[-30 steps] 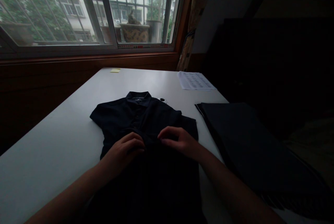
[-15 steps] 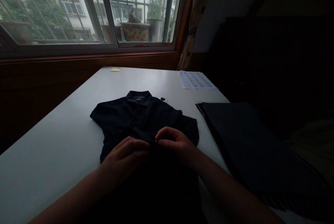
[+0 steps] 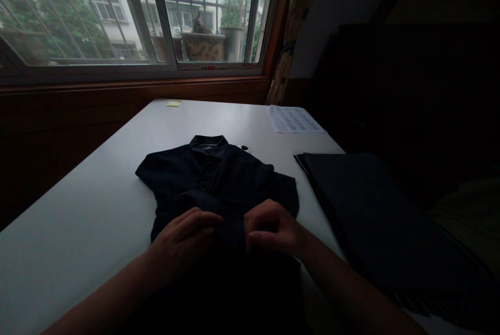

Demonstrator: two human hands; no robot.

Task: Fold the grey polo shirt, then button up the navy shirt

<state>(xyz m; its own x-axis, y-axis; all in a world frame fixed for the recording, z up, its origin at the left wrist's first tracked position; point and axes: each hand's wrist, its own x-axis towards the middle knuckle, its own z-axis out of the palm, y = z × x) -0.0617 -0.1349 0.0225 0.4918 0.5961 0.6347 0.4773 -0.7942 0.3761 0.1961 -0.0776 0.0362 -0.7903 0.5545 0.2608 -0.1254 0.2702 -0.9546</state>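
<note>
A dark, short-sleeved button-up shirt [image 3: 242, 173] lies front up on the white table [image 3: 97, 194], its collar pointing away from me. Its lower part disappears into deep shadow. My left hand [image 3: 189, 236] is closed on the front of the shirt, left of the middle, fingers together and pressed to the cloth. On the other side, my right hand [image 3: 273, 228] is closed in a pinch on the shirt front, thumb against the bent fingers. A raised fold of cloth shows just above my left fingertips. Exactly what the fingertips grip is too dark to see.
A stack of folded dark cloth [image 3: 359, 210] lies at the right side of the table. Printed sheets of paper [image 3: 295, 119] rest at the far right corner, and a yellow note [image 3: 173, 103] at the far left. A small round black-and-white object [image 3: 245, 149] shows beside the shirt's shoulder.
My right hand has moved a little down and right, away from my left fingertips, and its fingers are bent more. My left hand has hardly moved. The shirt front between them has shifted slightly.
</note>
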